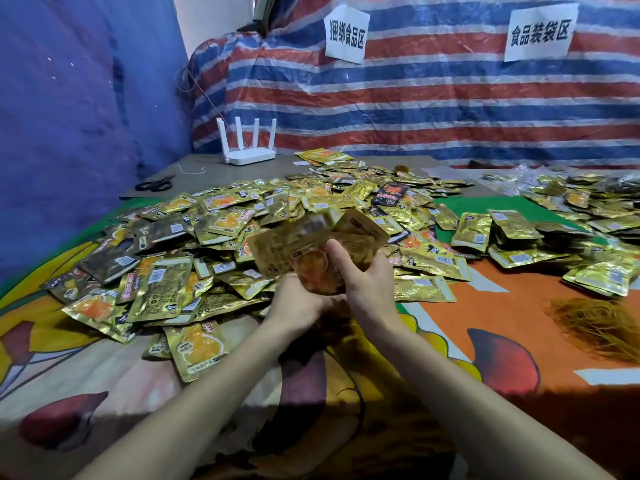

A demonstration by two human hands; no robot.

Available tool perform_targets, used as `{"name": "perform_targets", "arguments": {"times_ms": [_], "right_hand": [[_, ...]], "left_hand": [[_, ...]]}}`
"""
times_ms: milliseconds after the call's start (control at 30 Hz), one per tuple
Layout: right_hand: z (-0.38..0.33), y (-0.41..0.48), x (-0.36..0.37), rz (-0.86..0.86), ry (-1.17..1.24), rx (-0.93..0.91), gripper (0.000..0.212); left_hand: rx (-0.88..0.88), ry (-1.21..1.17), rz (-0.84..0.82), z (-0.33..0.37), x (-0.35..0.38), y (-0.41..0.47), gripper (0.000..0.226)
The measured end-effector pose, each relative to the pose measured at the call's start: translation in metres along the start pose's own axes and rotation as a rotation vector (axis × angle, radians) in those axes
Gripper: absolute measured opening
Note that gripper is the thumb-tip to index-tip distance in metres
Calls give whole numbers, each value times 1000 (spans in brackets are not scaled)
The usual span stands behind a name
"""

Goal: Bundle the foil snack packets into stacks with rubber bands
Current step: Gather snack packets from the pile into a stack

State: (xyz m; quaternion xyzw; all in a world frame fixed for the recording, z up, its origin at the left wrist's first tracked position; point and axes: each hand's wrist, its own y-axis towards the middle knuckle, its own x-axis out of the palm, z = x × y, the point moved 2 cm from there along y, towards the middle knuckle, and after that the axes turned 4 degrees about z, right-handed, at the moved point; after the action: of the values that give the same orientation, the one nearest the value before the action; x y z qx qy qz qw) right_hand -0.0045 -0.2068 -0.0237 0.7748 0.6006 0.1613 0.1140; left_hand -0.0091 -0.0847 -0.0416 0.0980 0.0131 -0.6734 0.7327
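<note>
Striped tarp (415, 98) fills the back. Floral cloth (104, 393) covers the table. A big loose pile (242, 216) of gold foil packets spreads across the middle, front to back. Bundles (502, 237) of packets lie R of it on the green/orange part of the cloth; can't tell if they're banded. A heap of bands (595, 327) sits near the R edge, apart from the bundles. Both hands hold a fanned, blurred stack (311, 251) above the pile's near edge. R hand (367, 282) grips its R side, thumb on front, fingers curled behind. L hand (298, 303) holds the bottom, fingers curled under, mostly hidden. Two signs (346, 32) hang on the tarp. Router (247, 147) and scissors (156, 184) are back L.
</note>
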Motion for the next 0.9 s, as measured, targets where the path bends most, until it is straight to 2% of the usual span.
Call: {"name": "perform_targets", "arguments": {"times_ms": [67,100,200,300,367,467,600,667,733,900], "right_hand": [[0,4,-2,-18,-70,-35,11],[0,6,-5,-20,-98,-48,16],[1,10,-10,-47,-154,-145,18],[4,6,-10,-81,-130,-175,12],[8,3,-9,-83,-107,-156,17],[4,2,-3,-70,-44,-89,48],[-5,7,3,-63,44,-69,41],[-7,10,4,-33,46,-39,48],[-8,12,4,21,76,26,55],[-7,20,9,125,73,142,35]], "left_hand": [[-14,170,-109,5,-11,9,43],[-38,180,-177,10,-16,11,49],[-82,-15,-257,15,-18,16,48],[-62,-205,-182,15,-15,16,31],[3,-201,-93,12,-13,16,37],[91,-95,0,14,-5,14,50],[195,49,-65,20,6,17,69],[158,35,-59,17,9,16,78],[171,-8,-11,13,12,16,76],[139,-32,3,3,22,15,57]]}}
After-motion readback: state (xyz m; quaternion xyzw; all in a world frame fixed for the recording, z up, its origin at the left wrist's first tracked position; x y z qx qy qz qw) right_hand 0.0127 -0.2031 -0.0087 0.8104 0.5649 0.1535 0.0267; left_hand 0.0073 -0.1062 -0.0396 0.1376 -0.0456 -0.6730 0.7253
